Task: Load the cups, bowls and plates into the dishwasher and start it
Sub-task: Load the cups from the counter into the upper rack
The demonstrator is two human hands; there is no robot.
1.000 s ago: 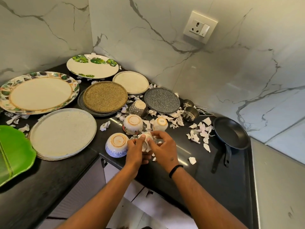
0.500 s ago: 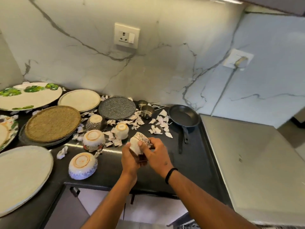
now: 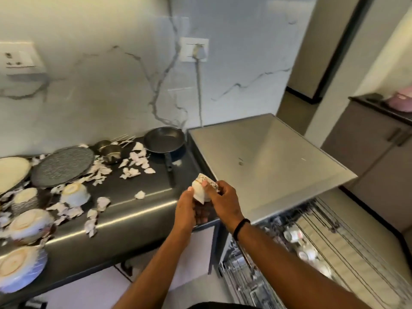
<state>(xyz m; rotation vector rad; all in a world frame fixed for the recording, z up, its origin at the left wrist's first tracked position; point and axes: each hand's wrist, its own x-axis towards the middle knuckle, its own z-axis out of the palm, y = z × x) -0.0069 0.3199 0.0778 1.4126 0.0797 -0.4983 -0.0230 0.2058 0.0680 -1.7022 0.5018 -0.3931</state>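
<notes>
Both hands hold a small white cup [image 3: 201,190] with a dark patterned rim, above the counter's right front corner. My left hand [image 3: 186,207] cups it from the left and below; my right hand [image 3: 223,200] grips its rim side. Several upturned bowls [image 3: 74,194] sit on the dark counter [image 3: 138,210] at left, with a grey speckled plate [image 3: 63,167] and a cream plate [image 3: 11,172] behind them. The dishwasher's pulled-out wire rack [image 3: 312,248] lies at lower right, below the steel top [image 3: 267,157], with a few white dishes in it.
A black frying pan [image 3: 165,139] stands at the back of the counter near the steel top. Two small metal cups [image 3: 110,150] sit beside it. Torn white paper scraps [image 3: 133,168] litter the counter. A cord hangs from a wall socket [image 3: 194,50].
Both hands lifted the cup off the counter and carried it to the right. The view swung right, bringing the dishwasher rack into sight.
</notes>
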